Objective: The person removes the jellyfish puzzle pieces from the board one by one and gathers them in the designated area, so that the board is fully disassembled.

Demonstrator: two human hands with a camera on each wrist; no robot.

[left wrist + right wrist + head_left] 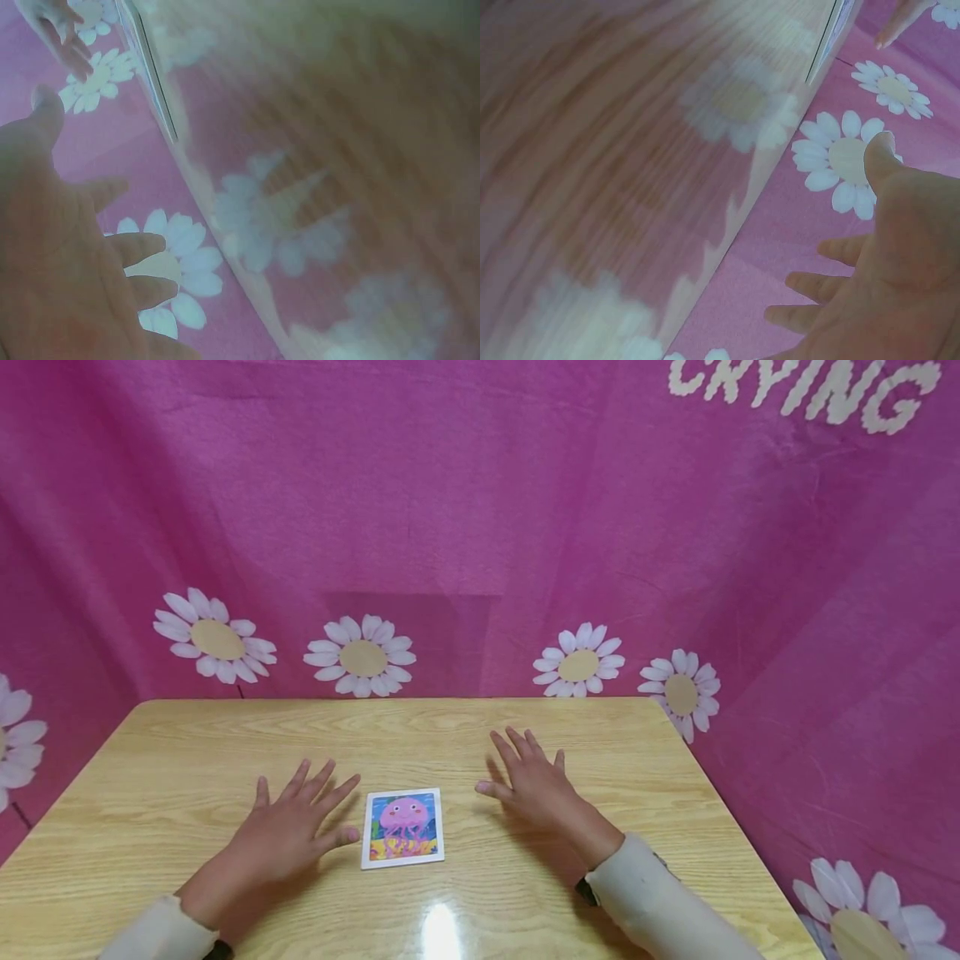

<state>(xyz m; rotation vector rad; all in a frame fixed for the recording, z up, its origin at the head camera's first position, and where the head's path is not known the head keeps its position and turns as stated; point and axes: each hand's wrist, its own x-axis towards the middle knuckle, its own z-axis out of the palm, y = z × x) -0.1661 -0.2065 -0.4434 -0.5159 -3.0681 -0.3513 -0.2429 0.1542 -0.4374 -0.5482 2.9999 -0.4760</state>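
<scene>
Across a glossy wood-grain desk (450, 735), a white-bordered jellyfish picture (403, 828) lies flat between a person's left hand (288, 835), its thumb just beside, and right hand (536, 789), farther off, both spread, with room toward the far edge. Wrist views reveal palms and daisies (847, 157) mirrored in the surface.

Backdrop (465, 485): magenta-pink cloth with soft folds, hanging behind the tabletop (607, 731) and along its right side.
Lettering (806, 393): white scalloped capitals reading "CRYING", upper right, clipped by the head view's top edge.
Daisies (363, 657): white petals, pale yellow centres, printed on the cloth; four along the back edge, another cut off at far left, a larger one at lower right.
Darker patch (453, 639): squarish, between the two middle daisies.
Wood: pale yellow, grained, glossy, back corners rounded.
Glare (441, 931): white spot, near edge.
Reflections (739, 101): daisies mirrored in the wood, both wrist views.
</scene>
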